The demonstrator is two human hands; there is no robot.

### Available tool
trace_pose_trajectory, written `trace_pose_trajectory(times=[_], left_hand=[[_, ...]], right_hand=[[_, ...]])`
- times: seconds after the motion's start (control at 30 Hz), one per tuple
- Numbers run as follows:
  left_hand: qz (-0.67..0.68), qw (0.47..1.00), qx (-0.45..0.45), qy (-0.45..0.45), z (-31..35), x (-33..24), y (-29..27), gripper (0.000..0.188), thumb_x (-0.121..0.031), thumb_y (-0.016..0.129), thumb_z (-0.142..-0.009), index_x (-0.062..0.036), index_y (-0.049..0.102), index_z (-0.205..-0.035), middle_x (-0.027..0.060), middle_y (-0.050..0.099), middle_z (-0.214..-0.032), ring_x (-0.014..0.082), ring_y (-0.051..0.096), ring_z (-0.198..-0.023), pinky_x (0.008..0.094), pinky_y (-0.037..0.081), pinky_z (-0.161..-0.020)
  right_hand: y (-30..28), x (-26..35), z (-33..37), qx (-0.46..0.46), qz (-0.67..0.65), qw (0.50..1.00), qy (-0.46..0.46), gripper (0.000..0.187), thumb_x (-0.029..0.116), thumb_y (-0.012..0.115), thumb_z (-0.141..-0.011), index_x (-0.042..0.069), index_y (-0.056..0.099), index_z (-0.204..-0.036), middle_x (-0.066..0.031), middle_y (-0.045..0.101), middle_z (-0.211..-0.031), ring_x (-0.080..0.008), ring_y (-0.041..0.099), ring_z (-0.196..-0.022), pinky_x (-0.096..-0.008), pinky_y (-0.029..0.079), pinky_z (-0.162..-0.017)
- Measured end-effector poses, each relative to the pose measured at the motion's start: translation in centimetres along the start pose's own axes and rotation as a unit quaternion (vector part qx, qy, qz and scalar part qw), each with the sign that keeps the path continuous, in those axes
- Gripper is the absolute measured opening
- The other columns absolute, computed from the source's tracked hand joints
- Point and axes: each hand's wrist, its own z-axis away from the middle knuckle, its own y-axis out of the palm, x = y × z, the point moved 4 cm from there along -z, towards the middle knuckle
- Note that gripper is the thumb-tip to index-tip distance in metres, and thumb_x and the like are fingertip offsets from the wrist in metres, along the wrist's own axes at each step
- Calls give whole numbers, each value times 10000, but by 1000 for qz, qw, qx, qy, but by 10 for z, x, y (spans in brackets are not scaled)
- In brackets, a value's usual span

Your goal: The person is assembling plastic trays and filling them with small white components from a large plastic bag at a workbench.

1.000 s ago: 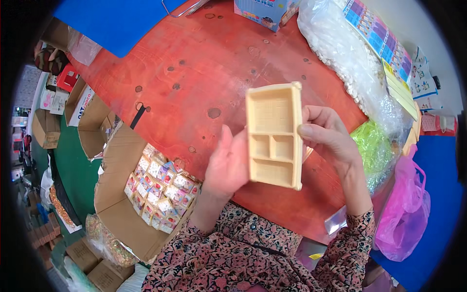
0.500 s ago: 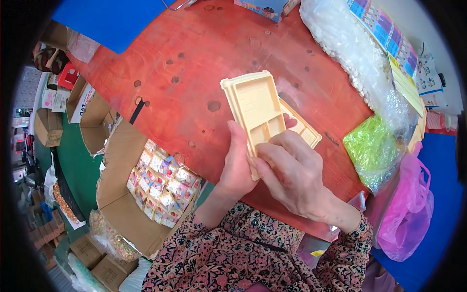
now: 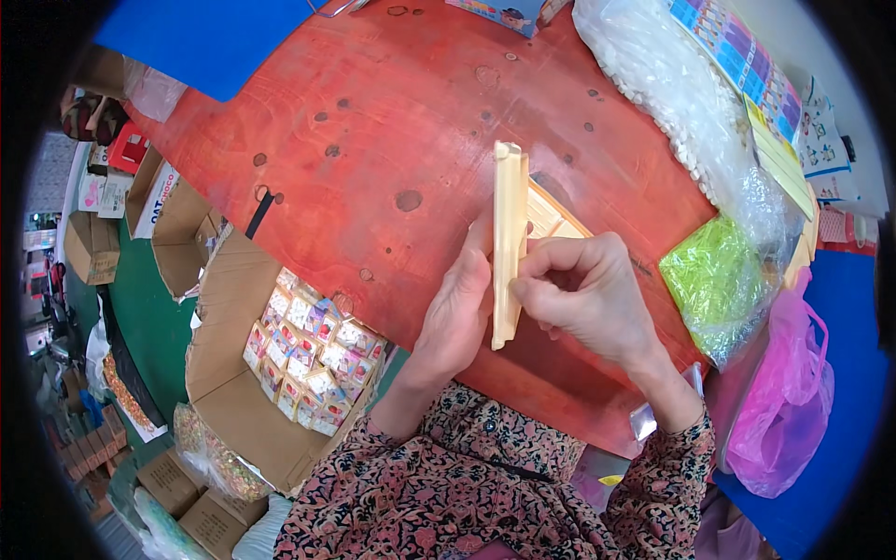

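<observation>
While left hand (image 3: 457,308) clamps cream tray (image 3: 507,243) edge-on, right hand (image 3: 593,294) has fingertips bunched at tray's right side, can't tell if gripping, with second tray (image 3: 553,217) just beyond it, green packet (image 3: 714,285) well right of it, blue box (image 3: 499,9) far past it

White-sided carton (image 3: 155,207) over on the far left's got bold dark-and-red lettering (image 3: 165,191); brown boxes (image 3: 213,525) near left just have tiny blurry print.

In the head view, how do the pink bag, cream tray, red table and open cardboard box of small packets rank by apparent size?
1. Red table
2. Cardboard box of small packets
3. Pink bag
4. Cream tray, seen edge-on
</observation>
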Motion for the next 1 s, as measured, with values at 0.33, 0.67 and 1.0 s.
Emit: trace_pose_trajectory(times=[0.33, 0.67, 1.0], left_hand=[[-97, 990, -31, 99, 21, -29, -9, 99, 79, 605, -798, 40, 595, -889, 55, 552, -901, 82, 535, -851, 218, 436, -740], [-58, 997, -53, 7, 20, -32, -9, 45, 53, 612, -819, 44, 615, -863, 28, 582, -824, 64, 558, -771, 193, 452, -675], [-52, 997, -30, -52, 16, -36, -14, 65, 90, 575, -800, 64, 628, -828, 46, 593, -807, 71, 554, -743, 196, 443, -641]], right_hand=[[-9, -2, 0, 5, -41, 998, 48, 99, 57, 618, -779, -34, 654, -762, -4, 582, -584, -36, 516, -465, -173, 398, -409], [-9, -4, 3, 14, -18, 999, 35, 71, 25, 618, -779, -29, 655, -751, -10, 596, -609, -40, 529, -479, -172, 411, -417], [-6, -7, -1, 64, -27, 997, 29, 94, 20, 601, -781, -40, 662, -743, -18, 585, -608, -47, 531, -493, -184, 419, -430]])
